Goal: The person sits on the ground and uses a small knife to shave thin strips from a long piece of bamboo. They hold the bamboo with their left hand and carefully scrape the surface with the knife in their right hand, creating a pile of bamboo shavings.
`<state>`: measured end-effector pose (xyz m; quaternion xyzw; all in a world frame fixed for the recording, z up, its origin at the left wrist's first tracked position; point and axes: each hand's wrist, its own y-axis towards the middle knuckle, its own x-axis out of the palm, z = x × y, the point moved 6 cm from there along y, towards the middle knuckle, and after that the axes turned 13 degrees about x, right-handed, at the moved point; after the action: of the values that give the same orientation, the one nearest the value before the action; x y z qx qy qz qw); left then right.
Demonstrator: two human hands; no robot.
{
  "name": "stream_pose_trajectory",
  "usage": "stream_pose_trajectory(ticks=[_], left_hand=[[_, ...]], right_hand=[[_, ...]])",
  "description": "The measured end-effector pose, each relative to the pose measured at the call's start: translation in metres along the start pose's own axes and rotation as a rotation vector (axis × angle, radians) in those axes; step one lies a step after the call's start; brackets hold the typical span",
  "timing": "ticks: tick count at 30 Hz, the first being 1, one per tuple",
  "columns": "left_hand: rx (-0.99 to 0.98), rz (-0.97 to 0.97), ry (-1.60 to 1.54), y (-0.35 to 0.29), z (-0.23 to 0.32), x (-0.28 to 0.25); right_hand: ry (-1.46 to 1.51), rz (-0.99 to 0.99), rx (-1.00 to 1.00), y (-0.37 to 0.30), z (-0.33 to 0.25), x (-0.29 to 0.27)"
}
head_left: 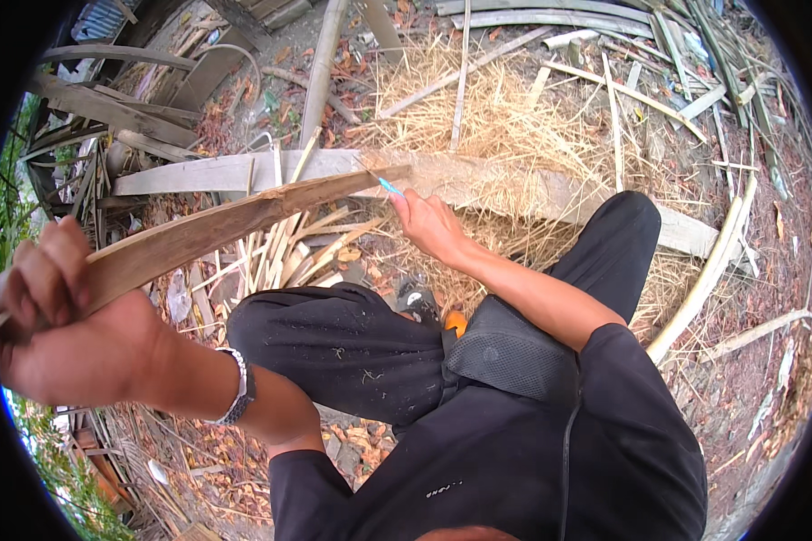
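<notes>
My left hand [99,352] is closed around the near-left end of a long brown split-bamboo slat [198,224]. The slat slants up to the right, with a knot about midway, and its far tip crosses in front of a grey plank [514,180]. Close to that tip, my right hand [429,227] is closed on a slim turquoise tool [390,186]. A thin point reaches from the tool toward the slat; I cannot tell whether they touch. The fingers hide most of the tool, so its kind is unclear.
Pale shavings [505,108] cover the ground beyond and beside the plank. Narrow split strips [284,257] lie heaped below the slat. Stacked timber [117,113] stands at far left, and a long pale strip [708,270] lies right of my black-trousered knee [618,234].
</notes>
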<state>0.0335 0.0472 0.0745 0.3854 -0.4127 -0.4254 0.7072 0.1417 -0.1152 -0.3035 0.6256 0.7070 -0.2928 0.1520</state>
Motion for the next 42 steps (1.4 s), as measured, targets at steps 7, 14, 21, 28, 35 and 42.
stream_pose_trajectory(ticks=[7, 14, 21, 28, 35, 42], left_hand=[[-0.115, -0.109, -0.331, -0.017, -0.004, 0.02], [-0.064, -0.117, -0.186, -0.006, 0.0, 0.003], [-0.177, -0.378, -0.452, -0.011, 0.001, 0.009], [-0.232, -0.473, -0.484, -0.01, -0.001, -0.008], [0.008, -0.373, -0.157, -0.005, -0.001, -0.031], [-0.219, -0.528, -0.627, -0.012, 0.001, 0.015]], right_hand=[[-0.169, 0.093, 0.174, 0.015, 0.143, 0.006], [0.192, -0.016, -0.098, -0.027, -0.031, -0.033], [-0.153, 0.031, 0.062, 0.012, 0.085, 0.004], [0.112, -0.089, 0.034, -0.008, 0.001, -0.019], [-0.022, -0.012, 0.021, 0.018, 0.03, -0.008], [-0.08, -0.044, 0.158, 0.044, 0.07, 0.001]])
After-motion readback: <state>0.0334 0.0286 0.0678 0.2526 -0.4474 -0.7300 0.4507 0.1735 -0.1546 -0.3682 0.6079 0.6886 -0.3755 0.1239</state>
